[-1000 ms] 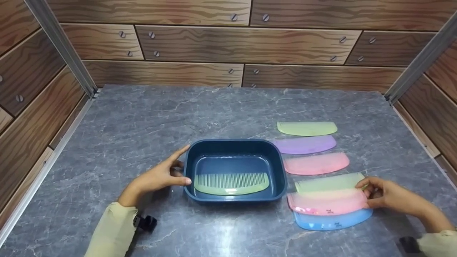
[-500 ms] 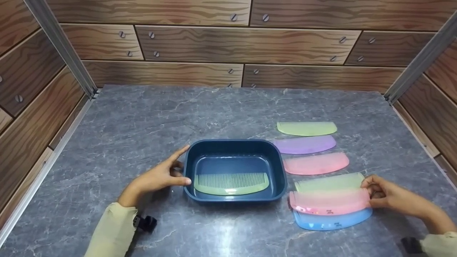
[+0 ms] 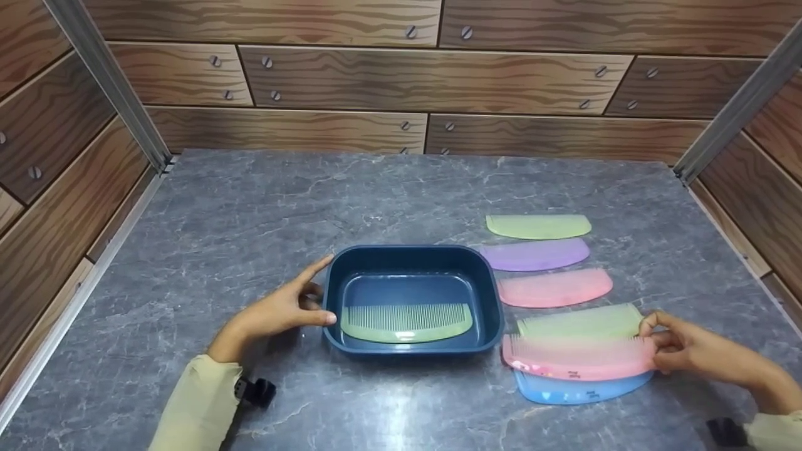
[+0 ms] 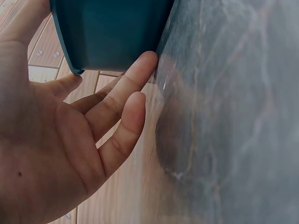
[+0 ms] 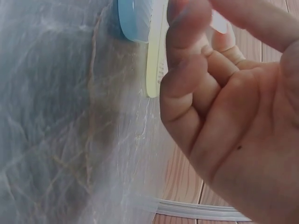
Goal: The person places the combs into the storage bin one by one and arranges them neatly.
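In the head view my right hand (image 3: 689, 347) pinches the right end of a pink comb (image 3: 576, 360). This comb overlaps a green comb (image 3: 579, 321) behind it and a blue comb (image 3: 586, 389) in front. In the right wrist view, curled fingers hide most of the pink comb; the blue comb (image 5: 134, 21) and green comb (image 5: 153, 70) lie on the table beyond them. My left hand (image 3: 285, 305) rests its spread fingers on the left side of a dark blue tub (image 3: 413, 348). Inside the tub lies a green comb (image 3: 407, 333), teeth toward the far side.
To the tub's right, another pink comb (image 3: 557, 289), a purple comb (image 3: 536, 255) and a light green comb (image 3: 539, 227) lie in a column on the grey marbled table (image 3: 301, 194). Wood-patterned walls (image 3: 351, 75) with metal corner posts (image 3: 113, 88) enclose the table.
The right hand has moved slightly right. The pink comb in its fingers shifted right, then back left, and now looks a little larger, its teeth clearer. The left hand and tub have stayed put.
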`<action>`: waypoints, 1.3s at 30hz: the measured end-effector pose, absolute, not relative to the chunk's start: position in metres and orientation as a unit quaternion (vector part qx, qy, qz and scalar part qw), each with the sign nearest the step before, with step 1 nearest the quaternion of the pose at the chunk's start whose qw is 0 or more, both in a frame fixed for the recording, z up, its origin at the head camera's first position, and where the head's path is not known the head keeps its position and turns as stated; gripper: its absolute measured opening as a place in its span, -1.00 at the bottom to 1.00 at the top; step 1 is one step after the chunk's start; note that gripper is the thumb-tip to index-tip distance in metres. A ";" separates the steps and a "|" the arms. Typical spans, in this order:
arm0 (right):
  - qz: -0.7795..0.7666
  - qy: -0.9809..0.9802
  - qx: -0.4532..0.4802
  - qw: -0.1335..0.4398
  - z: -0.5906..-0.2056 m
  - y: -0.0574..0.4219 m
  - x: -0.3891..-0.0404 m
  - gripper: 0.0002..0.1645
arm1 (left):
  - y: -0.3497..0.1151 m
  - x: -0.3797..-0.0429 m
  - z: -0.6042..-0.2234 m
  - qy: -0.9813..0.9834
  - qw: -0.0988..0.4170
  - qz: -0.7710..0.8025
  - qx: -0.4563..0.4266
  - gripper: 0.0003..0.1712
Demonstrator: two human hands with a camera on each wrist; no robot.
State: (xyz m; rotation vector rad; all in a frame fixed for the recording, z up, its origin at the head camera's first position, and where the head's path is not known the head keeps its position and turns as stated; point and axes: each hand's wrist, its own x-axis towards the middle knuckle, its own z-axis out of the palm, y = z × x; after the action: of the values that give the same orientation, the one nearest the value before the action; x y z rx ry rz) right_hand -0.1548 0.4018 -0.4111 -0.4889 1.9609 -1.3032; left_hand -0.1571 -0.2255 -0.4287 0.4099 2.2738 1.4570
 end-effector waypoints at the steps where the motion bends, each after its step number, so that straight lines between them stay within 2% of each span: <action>1: -0.509 0.758 -0.190 0.360 -0.411 0.402 -0.155 -0.70 | -0.225 -0.157 -0.429 0.815 0.203 0.523 0.147 0.17; 12: -0.567 0.711 -0.239 0.340 -0.408 0.402 -0.150 -0.57 | -0.225 -0.158 -0.429 0.815 0.203 0.521 0.149 0.16; 22: -0.586 0.713 -0.246 0.296 -0.398 0.402 -0.143 -0.50 | -0.227 -0.159 -0.428 0.808 0.211 0.527 0.157 0.16; 31: -0.639 0.663 -0.270 0.281 -0.400 0.411 -0.137 -0.39 | -0.226 -0.161 -0.429 0.811 0.213 0.525 0.150 0.16; 39: -0.659 0.648 -0.283 0.255 -0.397 0.415 -0.133 -0.37 | -0.226 -0.159 -0.430 0.813 0.207 0.522 0.153 0.17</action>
State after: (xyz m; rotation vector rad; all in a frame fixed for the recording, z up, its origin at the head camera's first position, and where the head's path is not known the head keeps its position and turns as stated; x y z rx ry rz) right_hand -0.1331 0.4151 -0.3974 -0.7681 1.7605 -1.7907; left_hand -0.1594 -0.2265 -0.4295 0.4270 2.2633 1.4537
